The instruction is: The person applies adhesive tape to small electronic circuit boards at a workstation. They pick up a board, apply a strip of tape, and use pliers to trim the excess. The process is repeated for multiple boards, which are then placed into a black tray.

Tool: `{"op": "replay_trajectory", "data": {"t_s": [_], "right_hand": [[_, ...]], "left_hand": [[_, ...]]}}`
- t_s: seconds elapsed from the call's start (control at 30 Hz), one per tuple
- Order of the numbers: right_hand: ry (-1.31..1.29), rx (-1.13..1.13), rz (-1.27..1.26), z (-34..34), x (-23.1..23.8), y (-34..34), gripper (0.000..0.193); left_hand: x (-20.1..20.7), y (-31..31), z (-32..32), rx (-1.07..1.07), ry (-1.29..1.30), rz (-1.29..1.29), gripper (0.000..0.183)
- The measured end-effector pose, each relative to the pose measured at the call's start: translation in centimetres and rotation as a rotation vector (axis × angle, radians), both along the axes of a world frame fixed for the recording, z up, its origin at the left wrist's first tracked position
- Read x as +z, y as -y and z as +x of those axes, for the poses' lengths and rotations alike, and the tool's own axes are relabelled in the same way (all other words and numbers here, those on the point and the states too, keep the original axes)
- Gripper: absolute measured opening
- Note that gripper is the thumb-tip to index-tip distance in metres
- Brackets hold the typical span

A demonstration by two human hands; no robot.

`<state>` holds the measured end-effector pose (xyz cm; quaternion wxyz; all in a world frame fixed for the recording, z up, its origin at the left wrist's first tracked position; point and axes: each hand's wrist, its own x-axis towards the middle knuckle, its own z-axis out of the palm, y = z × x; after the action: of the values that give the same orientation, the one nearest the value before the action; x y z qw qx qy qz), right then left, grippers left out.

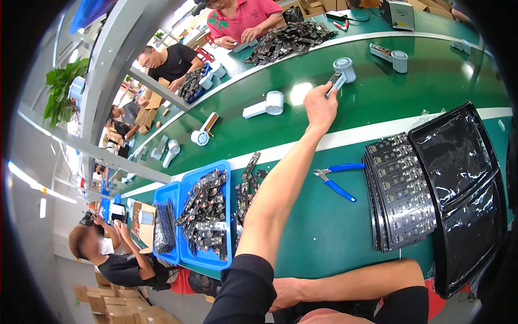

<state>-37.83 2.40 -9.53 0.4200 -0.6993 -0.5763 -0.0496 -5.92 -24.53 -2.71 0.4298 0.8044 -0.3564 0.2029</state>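
My left arm stretches forward across the green bench. My left hand point(322, 105) is closed on the handle of a pale blue handheld device point(345, 70) with a round, cup-like head. A dark inset shows in that handle, and the device rests on or just over the green belt point(226, 123). My right forearm lies across my body at the near edge. My right hand point(286, 293) is partly behind my left sleeve, its fingers hidden. Nearer on the bench lie blue-handled nippers point(339, 181), jaws apart, beside a stack of circuit board panels point(400, 189).
Blue trays hold loose circuit boards point(205, 210) and a dark bundle point(165, 224). More boards point(248, 181) lie beside them. Black plastic trays point(458, 162) stand right. Similar devices point(274, 102) lie along the belt. Co-workers point(243, 24) sit opposite, near a board heap point(291, 40).
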Motion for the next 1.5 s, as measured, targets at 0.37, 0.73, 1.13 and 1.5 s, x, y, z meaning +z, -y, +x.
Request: {"op": "replay_trajectory", "data": {"t_s": [0.37,0.73,1.13,1.5], "right_hand": [[-0.812,0.106,-0.671,2.7,11.0,7.9,0.051],[0.044,-0.113,-0.036,0.7,3.9,3.5,0.023],[0.072,-0.162,0.034,0.8,3.6,3.5,0.024],[0.126,-0.163,0.048,0.8,3.6,3.4,0.022]], "left_hand": [[-2.9,3.3,1.8,-0.173,-0.012,0.084,0.029],[6.5,-9.1,11.4,0.053,0.265,0.148,0.039],[4.0,-16.9,14.1,-0.004,-0.125,0.884,0.062],[4.9,-17.6,12.5,-0.088,0.139,0.867,0.044]]}}
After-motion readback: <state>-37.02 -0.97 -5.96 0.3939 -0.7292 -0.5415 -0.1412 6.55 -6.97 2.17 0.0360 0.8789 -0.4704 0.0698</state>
